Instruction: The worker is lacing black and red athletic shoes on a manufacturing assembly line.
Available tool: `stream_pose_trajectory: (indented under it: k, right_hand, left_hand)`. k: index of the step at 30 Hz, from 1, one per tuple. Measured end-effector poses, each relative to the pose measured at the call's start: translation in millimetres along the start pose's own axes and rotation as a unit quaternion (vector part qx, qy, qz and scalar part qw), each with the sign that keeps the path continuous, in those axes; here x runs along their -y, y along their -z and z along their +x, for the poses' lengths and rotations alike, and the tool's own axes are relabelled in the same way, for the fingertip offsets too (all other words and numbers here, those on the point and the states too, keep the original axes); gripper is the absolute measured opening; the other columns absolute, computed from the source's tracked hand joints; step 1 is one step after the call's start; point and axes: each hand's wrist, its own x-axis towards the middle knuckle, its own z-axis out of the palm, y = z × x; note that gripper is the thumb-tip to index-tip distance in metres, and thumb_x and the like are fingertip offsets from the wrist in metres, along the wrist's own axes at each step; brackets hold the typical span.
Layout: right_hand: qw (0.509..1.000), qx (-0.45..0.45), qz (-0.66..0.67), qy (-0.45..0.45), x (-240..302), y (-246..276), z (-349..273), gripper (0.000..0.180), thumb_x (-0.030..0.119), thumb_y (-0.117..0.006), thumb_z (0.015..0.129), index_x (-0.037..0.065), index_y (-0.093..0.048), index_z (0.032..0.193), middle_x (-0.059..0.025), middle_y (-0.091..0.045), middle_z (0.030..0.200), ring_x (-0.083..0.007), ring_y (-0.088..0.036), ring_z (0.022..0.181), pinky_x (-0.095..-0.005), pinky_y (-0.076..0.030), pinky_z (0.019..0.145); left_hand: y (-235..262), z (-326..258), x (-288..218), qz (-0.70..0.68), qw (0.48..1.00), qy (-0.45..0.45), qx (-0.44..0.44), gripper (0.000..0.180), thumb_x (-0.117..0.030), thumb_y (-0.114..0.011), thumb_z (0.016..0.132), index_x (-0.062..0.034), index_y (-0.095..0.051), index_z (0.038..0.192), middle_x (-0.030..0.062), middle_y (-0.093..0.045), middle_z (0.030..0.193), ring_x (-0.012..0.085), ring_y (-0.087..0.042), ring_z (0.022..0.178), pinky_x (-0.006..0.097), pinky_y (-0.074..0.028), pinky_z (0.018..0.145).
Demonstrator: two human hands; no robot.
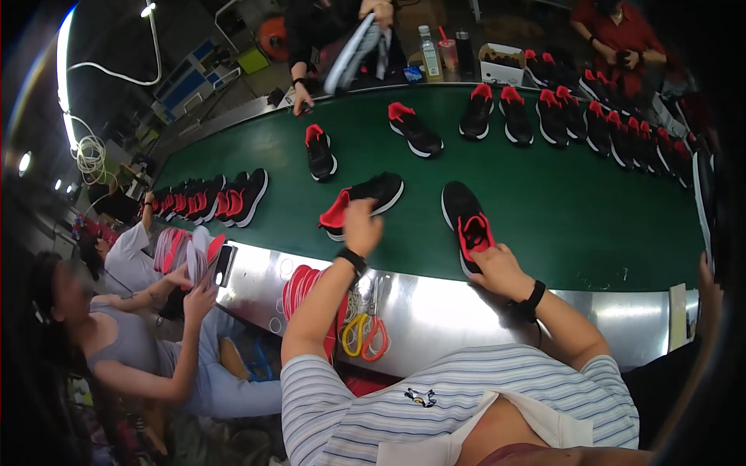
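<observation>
A black sneaker (pixel 378 192) with red lining and a white sole lies tilted on the green belt, its toe pointing to the far right. My left hand (pixel 362 227) is closed over its near side by the opening. To the right, my right hand (pixel 501 270) grips the heel of another black sneaker (pixel 463 206), fingers at the red collar; its toe points away from me. Farther off on the belt stand two single sneakers, one at left (pixel 319 155) and one in the middle (pixel 418 133).
The green belt (pixel 575 225) has a metal ledge (pixel 435 307) on my side. There lie scissors (pixel 364 335) and red insoles (pixel 299 289). Rows of sneakers stand at the left (pixel 241 200) and far right (pixel 552 120). Co-workers sit at left and stand across; one's hand (pixel 302 101) reaches over the belt.
</observation>
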Motion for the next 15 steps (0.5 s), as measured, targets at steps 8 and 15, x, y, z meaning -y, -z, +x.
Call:
stream_pose_trajectory:
  k: [8,15]
  right_hand:
    - [0.984,-0.155,-0.064,-0.053,-37.6,-7.2,29.4,0.031,0.015,-0.072,0.064,0.007,-0.058,0.091,-0.0094,-0.059,0.086,-0.0266,-0.056,0.086,-0.0381,-0.044,0.073]
    - [0.977,-0.2,0.075,0.01,-7.6,6.5,95.2,0.056,0.024,-0.068,0.075,0.007,-0.046,0.124,-0.0229,-0.039,0.131,-0.04,-0.043,0.115,-0.0424,-0.039,0.095]
  left_hand:
    - [-16.9,12.3,50.0,0.297,0.916,0.103,0.251,0.022,-0.031,-0.061,0.075,-0.0117,-0.065,0.086,0.0057,-0.066,0.091,0.0257,-0.06,0.089,0.05,-0.038,0.08]
    - [-59.0,-20.8,-115.8,0.158,0.942,-0.085,0.283,0.032,-0.036,-0.062,0.073,-0.0082,-0.063,0.089,0.0121,-0.063,0.081,0.027,-0.06,0.08,0.046,-0.035,0.071]
